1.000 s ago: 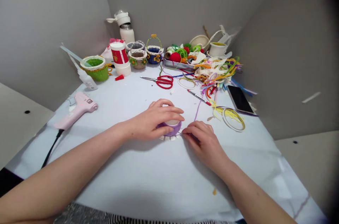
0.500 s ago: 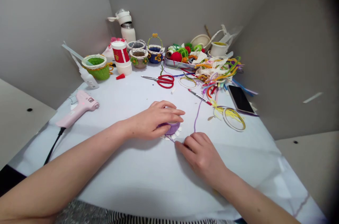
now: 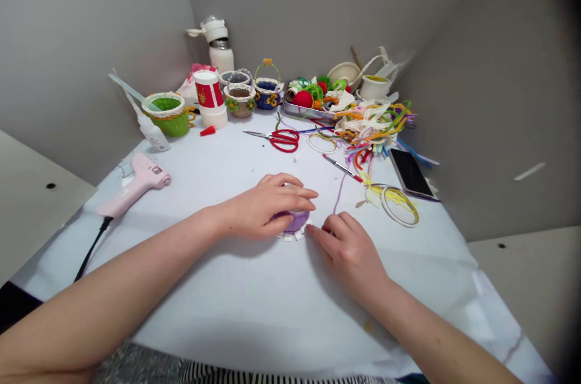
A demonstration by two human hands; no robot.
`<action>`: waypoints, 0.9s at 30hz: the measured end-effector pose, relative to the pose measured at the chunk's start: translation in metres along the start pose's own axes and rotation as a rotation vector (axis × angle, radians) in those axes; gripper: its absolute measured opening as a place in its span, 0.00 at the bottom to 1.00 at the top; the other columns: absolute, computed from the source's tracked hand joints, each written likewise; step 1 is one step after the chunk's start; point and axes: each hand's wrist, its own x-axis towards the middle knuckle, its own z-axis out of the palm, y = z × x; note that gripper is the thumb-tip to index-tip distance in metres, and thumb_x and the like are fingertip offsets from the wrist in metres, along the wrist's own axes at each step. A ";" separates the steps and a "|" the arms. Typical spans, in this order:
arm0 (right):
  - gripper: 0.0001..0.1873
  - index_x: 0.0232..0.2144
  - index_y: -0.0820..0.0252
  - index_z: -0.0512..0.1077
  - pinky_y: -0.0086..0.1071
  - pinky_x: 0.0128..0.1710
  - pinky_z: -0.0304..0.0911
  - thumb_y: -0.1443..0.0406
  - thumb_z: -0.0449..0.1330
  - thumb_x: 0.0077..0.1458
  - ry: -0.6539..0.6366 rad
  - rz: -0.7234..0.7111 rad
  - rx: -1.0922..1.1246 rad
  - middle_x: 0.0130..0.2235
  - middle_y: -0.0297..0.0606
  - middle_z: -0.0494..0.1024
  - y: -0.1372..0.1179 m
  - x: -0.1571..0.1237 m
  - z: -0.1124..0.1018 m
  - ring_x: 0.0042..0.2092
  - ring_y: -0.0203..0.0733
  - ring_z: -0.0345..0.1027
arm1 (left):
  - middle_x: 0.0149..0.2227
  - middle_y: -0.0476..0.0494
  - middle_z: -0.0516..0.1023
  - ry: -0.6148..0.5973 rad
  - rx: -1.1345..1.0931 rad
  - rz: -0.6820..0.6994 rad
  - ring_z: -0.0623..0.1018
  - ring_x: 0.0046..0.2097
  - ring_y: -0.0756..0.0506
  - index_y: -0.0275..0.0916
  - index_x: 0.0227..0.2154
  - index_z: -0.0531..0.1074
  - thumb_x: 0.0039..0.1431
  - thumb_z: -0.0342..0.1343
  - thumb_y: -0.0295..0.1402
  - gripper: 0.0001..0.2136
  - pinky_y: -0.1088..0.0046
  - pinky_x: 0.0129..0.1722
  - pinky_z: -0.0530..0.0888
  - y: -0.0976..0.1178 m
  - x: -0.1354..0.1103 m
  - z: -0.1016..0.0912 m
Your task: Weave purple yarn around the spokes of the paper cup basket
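Observation:
In the middle of the table, a small round piece wrapped in purple yarn [image 3: 298,221] lies with white tabs fanned out around its base. My left hand [image 3: 276,202] covers its top and far side, fingers curved round it and holding it down. Just to the right, my right hand [image 3: 341,243] is closed, thumb and index finger pinching a strand of purple yarn [image 3: 338,197] beside the white tabs. The strand runs from that hand up the table toward a pen [image 3: 342,168]. The exact grip point is hidden by the fingers.
Red-handled scissors [image 3: 284,140] lie beyond the hands. A pink glue gun [image 3: 136,183] with a black cord is on the left. Small yarn baskets [image 3: 267,95], a white bottle [image 3: 221,59] and a tray of yarn [image 3: 302,110] stand behind. A phone [image 3: 411,172] and ring-shaped rolls [image 3: 399,206] lie right.
My right hand has moved slightly up and right around the purple piece, drawing the yarn along its edge. My left hand stays almost in place.

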 end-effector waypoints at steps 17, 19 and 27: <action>0.05 0.35 0.58 0.70 0.36 0.39 0.56 0.69 0.54 0.61 -0.033 0.117 0.365 0.34 0.38 0.73 0.019 0.007 0.001 0.38 0.41 0.65 | 0.50 0.38 0.66 0.133 -0.089 -0.049 0.65 0.55 0.42 0.44 0.47 0.72 0.61 0.51 0.35 0.13 0.60 0.55 0.65 0.005 0.001 0.007; 0.08 0.37 0.58 0.71 0.36 0.40 0.55 0.70 0.52 0.62 -0.028 0.044 0.359 0.35 0.38 0.73 0.018 0.005 -0.003 0.39 0.40 0.64 | 0.53 0.38 0.66 0.072 -0.118 0.005 0.66 0.56 0.43 0.43 0.49 0.70 0.62 0.49 0.32 0.14 0.61 0.56 0.65 0.006 0.000 0.001; 0.10 0.37 0.61 0.73 0.35 0.35 0.54 0.71 0.51 0.61 -0.049 -0.166 0.156 0.31 0.41 0.72 0.000 -0.014 -0.005 0.36 0.41 0.59 | 0.56 0.37 0.68 0.075 -0.121 0.065 0.66 0.58 0.41 0.42 0.50 0.70 0.59 0.49 0.28 0.16 0.58 0.59 0.63 0.000 -0.001 0.002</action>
